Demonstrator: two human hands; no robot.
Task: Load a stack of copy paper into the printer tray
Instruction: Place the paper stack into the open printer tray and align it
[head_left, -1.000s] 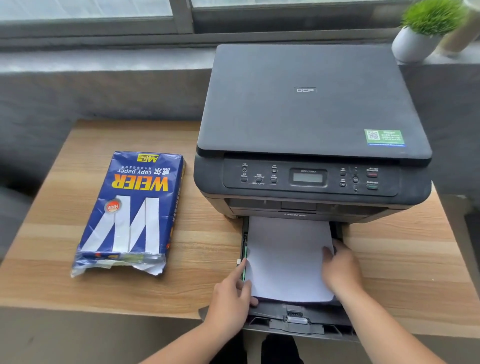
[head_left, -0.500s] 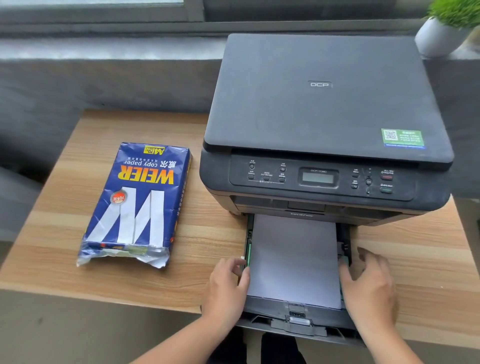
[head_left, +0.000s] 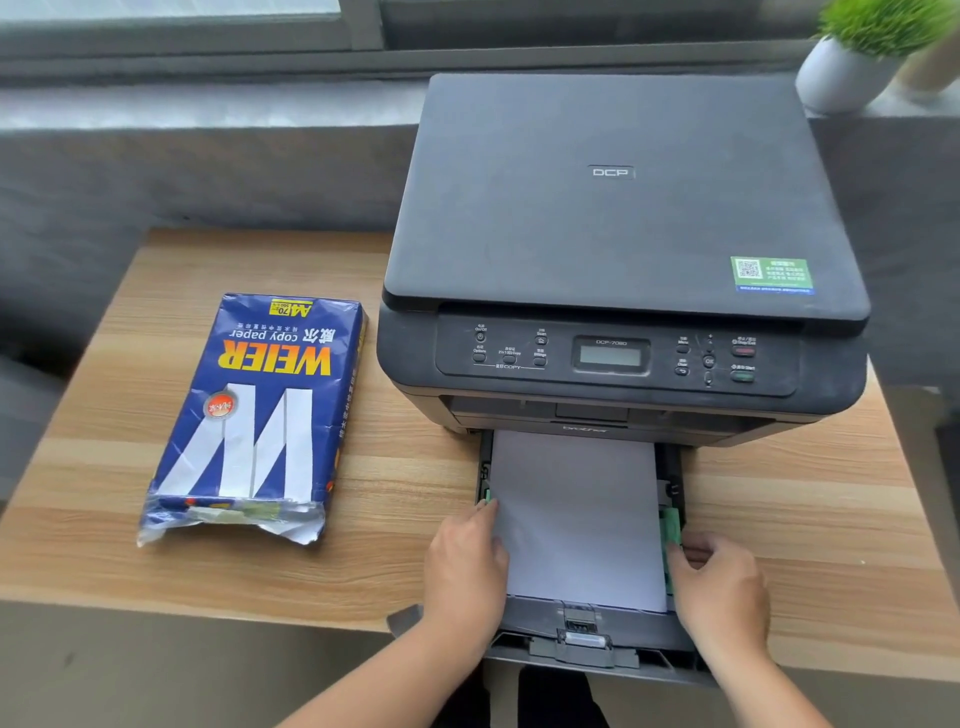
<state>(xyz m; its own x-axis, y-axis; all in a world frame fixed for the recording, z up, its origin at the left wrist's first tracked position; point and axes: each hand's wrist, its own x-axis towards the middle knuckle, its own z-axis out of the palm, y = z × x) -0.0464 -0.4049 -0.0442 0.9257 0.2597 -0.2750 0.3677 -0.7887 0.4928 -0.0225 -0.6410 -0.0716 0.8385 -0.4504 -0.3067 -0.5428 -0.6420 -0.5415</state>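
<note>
A dark grey printer (head_left: 613, 234) stands on a wooden table. Its paper tray (head_left: 597, 631) is pulled out toward me over the table's front edge. A white stack of copy paper (head_left: 576, 514) lies flat in the tray. My left hand (head_left: 465, 571) rests against the tray's left side, fingertips touching the paper's left edge by a green guide. My right hand (head_left: 719, 587) is at the tray's right side, its fingers pinching the green side guide (head_left: 670, 525). An opened blue ream wrapper (head_left: 254, 410) lies to the left of the printer.
The wooden table (head_left: 810, 525) has bare surface right of the tray and in front of the ream. A white pot with a green plant (head_left: 852, 62) sits on the window ledge at the back right. A grey wall runs behind the table.
My right hand has come off the paper's top and moved to the tray's right side, where it now pinches the green guide. My left hand shifted to the paper's left edge.
</note>
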